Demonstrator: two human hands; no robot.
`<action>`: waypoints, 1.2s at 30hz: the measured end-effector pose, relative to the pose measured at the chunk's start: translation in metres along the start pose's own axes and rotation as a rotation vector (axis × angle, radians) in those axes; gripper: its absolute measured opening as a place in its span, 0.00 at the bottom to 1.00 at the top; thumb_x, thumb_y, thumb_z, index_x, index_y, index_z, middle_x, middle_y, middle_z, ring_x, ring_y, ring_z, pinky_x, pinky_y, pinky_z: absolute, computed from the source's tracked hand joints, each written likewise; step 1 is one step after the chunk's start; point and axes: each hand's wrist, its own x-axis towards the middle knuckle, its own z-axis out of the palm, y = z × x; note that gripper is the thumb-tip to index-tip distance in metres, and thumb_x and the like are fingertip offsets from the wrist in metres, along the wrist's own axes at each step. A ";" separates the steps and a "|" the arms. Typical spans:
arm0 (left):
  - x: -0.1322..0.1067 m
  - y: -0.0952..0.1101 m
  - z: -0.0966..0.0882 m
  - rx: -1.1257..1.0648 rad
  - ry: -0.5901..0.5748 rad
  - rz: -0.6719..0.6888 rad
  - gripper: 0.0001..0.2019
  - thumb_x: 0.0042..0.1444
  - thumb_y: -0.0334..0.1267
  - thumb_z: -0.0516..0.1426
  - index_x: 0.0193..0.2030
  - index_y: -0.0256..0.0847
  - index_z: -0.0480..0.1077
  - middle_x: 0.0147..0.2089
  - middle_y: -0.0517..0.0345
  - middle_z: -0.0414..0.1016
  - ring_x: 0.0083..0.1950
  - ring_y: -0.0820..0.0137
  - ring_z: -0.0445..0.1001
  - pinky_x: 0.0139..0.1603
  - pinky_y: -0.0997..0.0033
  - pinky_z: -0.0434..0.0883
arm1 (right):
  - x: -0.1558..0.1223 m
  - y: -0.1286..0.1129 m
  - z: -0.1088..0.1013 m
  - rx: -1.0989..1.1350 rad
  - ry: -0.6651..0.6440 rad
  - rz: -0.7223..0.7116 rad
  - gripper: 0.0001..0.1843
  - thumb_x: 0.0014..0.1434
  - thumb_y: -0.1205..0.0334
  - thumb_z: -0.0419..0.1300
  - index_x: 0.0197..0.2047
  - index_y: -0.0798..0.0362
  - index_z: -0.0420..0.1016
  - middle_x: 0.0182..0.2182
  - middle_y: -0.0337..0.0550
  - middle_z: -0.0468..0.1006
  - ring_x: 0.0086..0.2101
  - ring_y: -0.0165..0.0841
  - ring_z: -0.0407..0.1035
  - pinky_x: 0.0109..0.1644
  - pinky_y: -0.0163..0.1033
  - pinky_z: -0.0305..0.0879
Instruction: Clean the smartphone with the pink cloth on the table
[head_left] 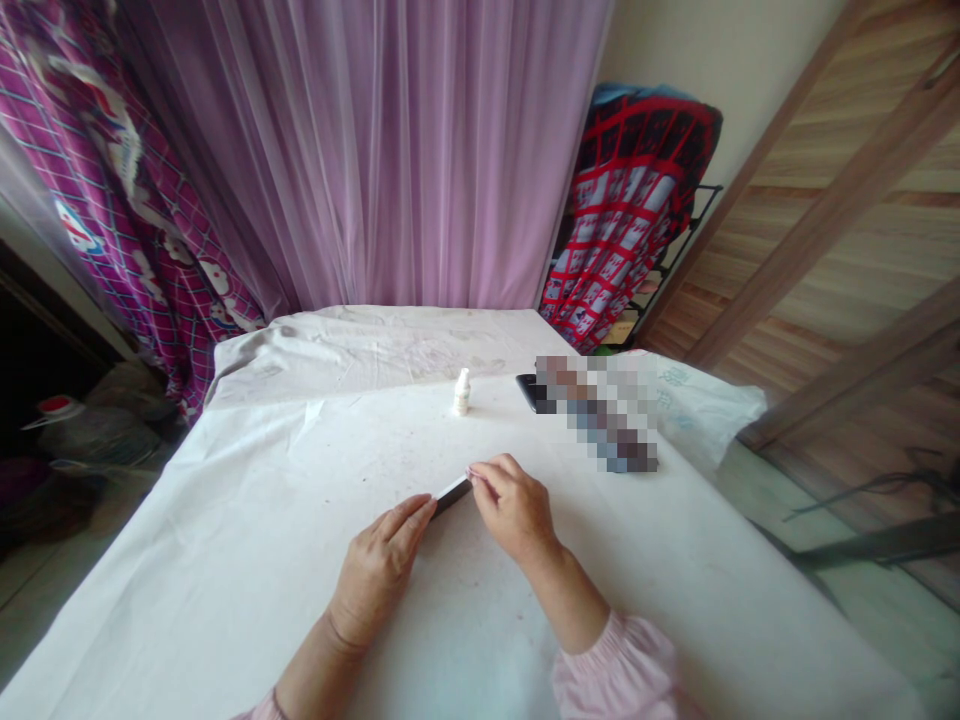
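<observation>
A slim bar, dark along its side with a white strip on top (453,494), is held between my two hands above the middle of the white-covered table (285,580). My left hand (376,572) is closed around its near left end. At the far right end, my right hand (516,506) pinches with thumb and forefinger at the tip. Whether those fingertips also hold some smaller piece is too small to tell. Beyond the hands a small white bottle (462,394) with a pump or nozzle top stands upright.
Right of the bottle lies a dark, phone-like object (531,392), partly covered by a blurred-out patch (607,420). A pale plastic bag (709,405) hangs over the right table edge. Purple curtains (420,160) stand behind the table, and a large jug (71,430) is at the left.
</observation>
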 end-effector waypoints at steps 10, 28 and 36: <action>-0.002 0.000 0.001 -0.028 -0.012 -0.006 0.16 0.66 0.30 0.49 0.59 0.41 0.67 0.49 0.50 0.79 0.45 0.68 0.80 0.46 0.70 0.79 | -0.004 -0.020 0.001 0.040 -0.081 -0.075 0.12 0.62 0.67 0.55 0.40 0.47 0.80 0.34 0.40 0.77 0.34 0.29 0.73 0.40 0.29 0.65; -0.001 0.000 0.002 -0.012 0.006 -0.018 0.14 0.66 0.29 0.50 0.55 0.39 0.69 0.48 0.49 0.79 0.44 0.70 0.80 0.46 0.73 0.78 | -0.001 0.004 0.009 0.096 0.003 0.127 0.12 0.65 0.63 0.53 0.38 0.49 0.78 0.34 0.42 0.77 0.35 0.32 0.73 0.40 0.32 0.65; 0.000 0.001 0.001 -0.008 0.006 -0.024 0.13 0.66 0.30 0.50 0.54 0.38 0.69 0.47 0.49 0.80 0.43 0.69 0.81 0.44 0.73 0.79 | -0.001 0.008 0.010 0.044 -0.082 0.181 0.14 0.66 0.62 0.51 0.39 0.50 0.78 0.36 0.43 0.77 0.36 0.32 0.72 0.41 0.32 0.62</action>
